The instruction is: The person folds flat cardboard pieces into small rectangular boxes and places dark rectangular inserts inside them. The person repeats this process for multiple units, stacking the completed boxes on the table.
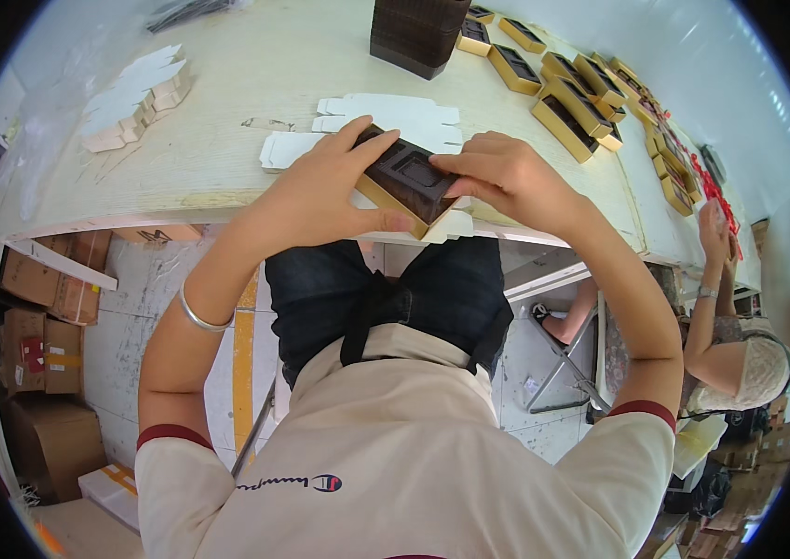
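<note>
Close to the table's front edge, my left hand [325,191] wraps round a gold box [386,202], thumb on its near side and fingers over its far end. A dark brown plastic insert tray [418,172] with a square recess lies in the box. My right hand [516,177] pinches the tray's right end between thumb and fingers. Under and behind the box lie flat white card blanks [395,114], partly hidden by my hands.
A tall stack of dark trays [418,35] stands at the back. Several gold boxes with trays [567,116] spread to the right, near red ribbon [716,182]. White folded cartons [139,101] lie left. Another person [730,354] sits at right. Brown cartons [46,349] fill the space below.
</note>
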A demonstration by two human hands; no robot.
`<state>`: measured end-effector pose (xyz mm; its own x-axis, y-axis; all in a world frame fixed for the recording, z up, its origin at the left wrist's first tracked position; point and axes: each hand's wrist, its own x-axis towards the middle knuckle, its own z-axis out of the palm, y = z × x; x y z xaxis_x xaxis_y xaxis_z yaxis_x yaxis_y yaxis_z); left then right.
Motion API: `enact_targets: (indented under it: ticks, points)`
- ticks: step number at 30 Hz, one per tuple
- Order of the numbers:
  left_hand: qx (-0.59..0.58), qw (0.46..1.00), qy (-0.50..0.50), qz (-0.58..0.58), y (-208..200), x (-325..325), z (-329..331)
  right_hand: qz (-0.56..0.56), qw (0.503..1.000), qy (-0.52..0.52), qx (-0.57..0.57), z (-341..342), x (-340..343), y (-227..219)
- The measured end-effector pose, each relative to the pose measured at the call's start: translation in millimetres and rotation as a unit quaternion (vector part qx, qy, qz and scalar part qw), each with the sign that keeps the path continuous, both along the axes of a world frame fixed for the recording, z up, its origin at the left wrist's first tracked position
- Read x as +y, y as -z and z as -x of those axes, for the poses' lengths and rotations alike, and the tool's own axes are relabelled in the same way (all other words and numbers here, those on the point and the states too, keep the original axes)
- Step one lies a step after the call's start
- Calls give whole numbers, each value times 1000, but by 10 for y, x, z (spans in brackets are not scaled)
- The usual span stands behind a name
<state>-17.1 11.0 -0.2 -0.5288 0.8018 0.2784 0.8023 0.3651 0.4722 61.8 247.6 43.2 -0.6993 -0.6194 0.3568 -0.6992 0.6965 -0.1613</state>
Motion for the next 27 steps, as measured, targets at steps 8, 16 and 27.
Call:
enact_targets:
  ticks: [8,16,27]
  points:
    - [90,994,-53,25,-57,120,-161,-41,999,18,25,-50,-67,9]
    - [95,992,-36,72,-166,124,-150,-20,999,-9,-49,45,-10,-3]
    - [287,950,-23,116,-21,65,-209,-80,979,105,154,-300,-358,423]
